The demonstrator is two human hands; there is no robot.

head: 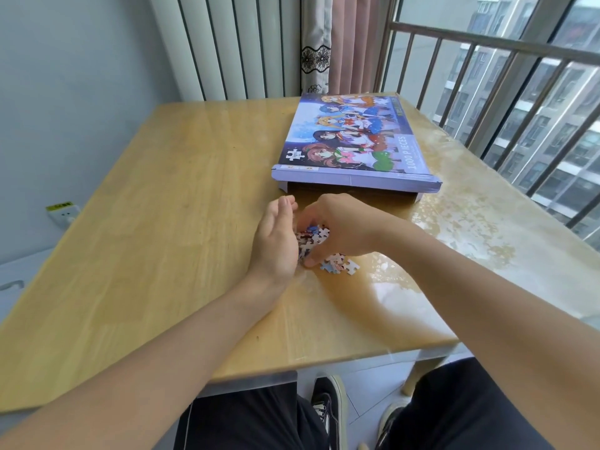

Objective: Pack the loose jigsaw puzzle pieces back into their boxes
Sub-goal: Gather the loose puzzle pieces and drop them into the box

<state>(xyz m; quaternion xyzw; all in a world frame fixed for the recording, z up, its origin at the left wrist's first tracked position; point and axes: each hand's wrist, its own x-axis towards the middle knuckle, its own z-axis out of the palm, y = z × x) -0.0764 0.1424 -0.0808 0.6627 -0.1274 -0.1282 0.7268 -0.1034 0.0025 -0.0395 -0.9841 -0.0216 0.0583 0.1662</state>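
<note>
Your right hand [341, 228] curls over the pieces [319, 246] at frame centre while your flat, open left hand [276, 241] walls them in, so scoop toward that palm, catching strays lower right, before lifting to the box [354, 141] above.

Puzzle box [354, 141] blocks ahead; table [162, 190] left open.
</note>
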